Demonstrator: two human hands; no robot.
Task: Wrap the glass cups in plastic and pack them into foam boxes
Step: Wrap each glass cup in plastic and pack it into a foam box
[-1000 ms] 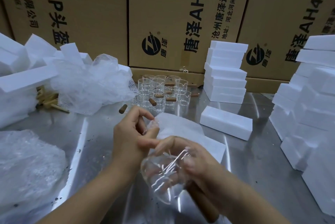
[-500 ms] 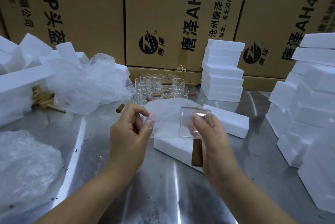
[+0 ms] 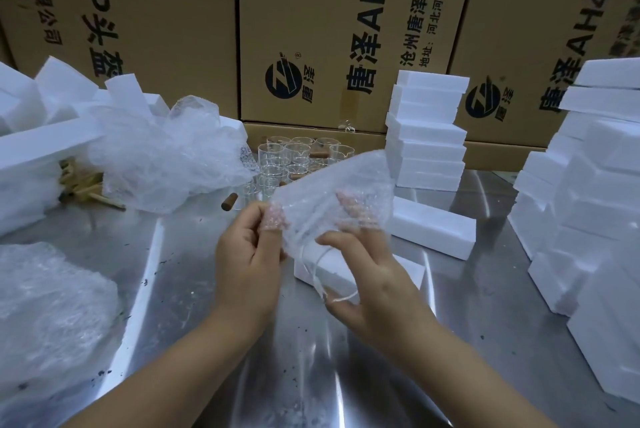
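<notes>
- The bubble-wrap sheet (image 3: 332,185), which a second ago lay on the foam box (image 3: 410,270) mid-counter, is now lifted off it and draped over the glass cup (image 3: 329,275).
- The right hand (image 3: 374,289) has tipped the cup from upright to slanted, with the rim toward the camera. Its fingers (image 3: 353,209) now show through the wrap.
- The cup's wooden handle, which hung below that hand half a second ago, is out of sight.
- The left hand (image 3: 247,254) has risen slightly and now pinches the sheet's left edge.
- The raised sheet now hides part of the unwrapped cups (image 3: 287,157) at the counter's back edge.
</notes>
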